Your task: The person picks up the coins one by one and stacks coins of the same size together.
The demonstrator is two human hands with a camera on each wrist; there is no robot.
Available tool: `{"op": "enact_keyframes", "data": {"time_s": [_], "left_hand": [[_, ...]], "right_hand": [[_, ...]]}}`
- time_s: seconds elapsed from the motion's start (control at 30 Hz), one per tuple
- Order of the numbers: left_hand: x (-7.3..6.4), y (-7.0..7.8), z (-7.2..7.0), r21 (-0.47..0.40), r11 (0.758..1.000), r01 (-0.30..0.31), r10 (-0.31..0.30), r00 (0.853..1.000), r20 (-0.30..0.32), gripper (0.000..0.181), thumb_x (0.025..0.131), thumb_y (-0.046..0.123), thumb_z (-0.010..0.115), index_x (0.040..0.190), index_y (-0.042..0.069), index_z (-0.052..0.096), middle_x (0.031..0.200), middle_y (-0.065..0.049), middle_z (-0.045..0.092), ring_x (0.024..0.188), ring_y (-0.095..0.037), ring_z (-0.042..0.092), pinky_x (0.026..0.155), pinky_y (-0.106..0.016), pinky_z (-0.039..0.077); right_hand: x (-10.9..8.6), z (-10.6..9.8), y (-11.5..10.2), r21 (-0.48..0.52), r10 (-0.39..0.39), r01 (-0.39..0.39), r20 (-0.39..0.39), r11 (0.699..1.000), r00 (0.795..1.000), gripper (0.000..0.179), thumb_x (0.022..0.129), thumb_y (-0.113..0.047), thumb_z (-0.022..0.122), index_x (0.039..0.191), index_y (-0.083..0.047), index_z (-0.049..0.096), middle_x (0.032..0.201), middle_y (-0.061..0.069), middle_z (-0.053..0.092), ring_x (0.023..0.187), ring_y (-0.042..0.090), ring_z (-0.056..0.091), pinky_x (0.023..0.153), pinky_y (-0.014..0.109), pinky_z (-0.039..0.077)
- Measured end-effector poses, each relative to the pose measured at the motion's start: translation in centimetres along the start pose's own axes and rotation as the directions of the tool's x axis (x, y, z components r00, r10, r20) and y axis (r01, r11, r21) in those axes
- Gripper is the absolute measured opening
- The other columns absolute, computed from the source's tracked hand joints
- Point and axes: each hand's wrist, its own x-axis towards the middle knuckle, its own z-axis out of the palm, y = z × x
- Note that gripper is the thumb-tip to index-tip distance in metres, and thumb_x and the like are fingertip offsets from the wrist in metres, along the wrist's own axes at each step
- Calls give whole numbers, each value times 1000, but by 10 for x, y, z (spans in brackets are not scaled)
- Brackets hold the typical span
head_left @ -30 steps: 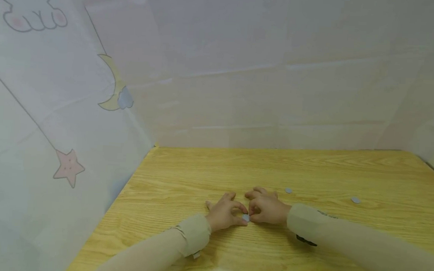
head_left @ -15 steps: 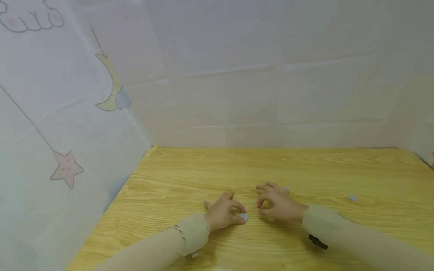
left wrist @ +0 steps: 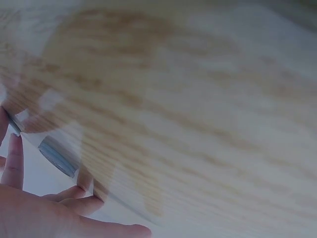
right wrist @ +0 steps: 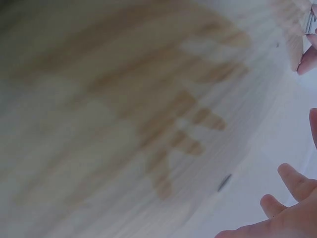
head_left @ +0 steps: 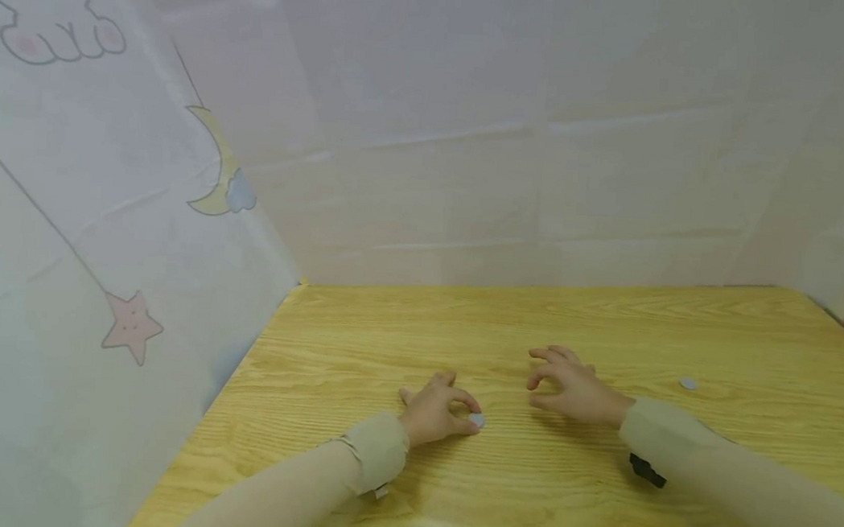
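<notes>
My left hand (head_left: 436, 409) pinches a small flat grey disc (head_left: 477, 420) between thumb and index fingertip, low over the wooden table. The left wrist view shows that disc (left wrist: 14, 125) edge-on between two fingertips. A thicker grey disc (left wrist: 58, 157) with a ridged rim stands out beneath the same hand there; the hand hides it from the head view. To the right, my right hand (head_left: 574, 390) hovers over the table with fingers loosely bent, thumb and index apart, holding nothing. In the right wrist view a thin dark disc (right wrist: 224, 182) lies near its fingers (right wrist: 297, 183).
Another grey disc (head_left: 687, 383) lies farther right on the wood-grain table (head_left: 404, 319). A pale printed sheet (head_left: 427, 175) hangs behind the table, and a sheet with a star (head_left: 131, 326) and moon (head_left: 217, 170) borders its left side.
My right hand has drawn away from the left hand's disc, moving right and slightly back, and now covers a disc seen on the table earlier. The left hand keeps its pinch in place.
</notes>
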Motion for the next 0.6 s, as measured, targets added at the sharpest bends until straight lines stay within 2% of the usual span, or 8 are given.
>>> {"op": "enact_keyframes", "data": {"time_s": [0.2,0.6], "left_hand": [[0,2,0,-31,1000,5,-5,1000,8,23,82,32,76,101,18,73,152,-26,30,141,-50,17,89,-86,0],[1,1,2,-15,1000,-6,6,1000,4,24,80,30,78,100,18,73,151,-28,30,139,-52,19,88,-87,2]], "right_hand": [[-3,-2,11,-17,11,-11,-16,1000,1000,10,87,-20,74,89,-19,65,144,29,38,134,56,15,81,89,6],[-6,-11,20,-20,24,-25,-18,1000,1000,10,86,-17,75,90,-17,65,143,31,36,133,57,15,79,89,3]]}}
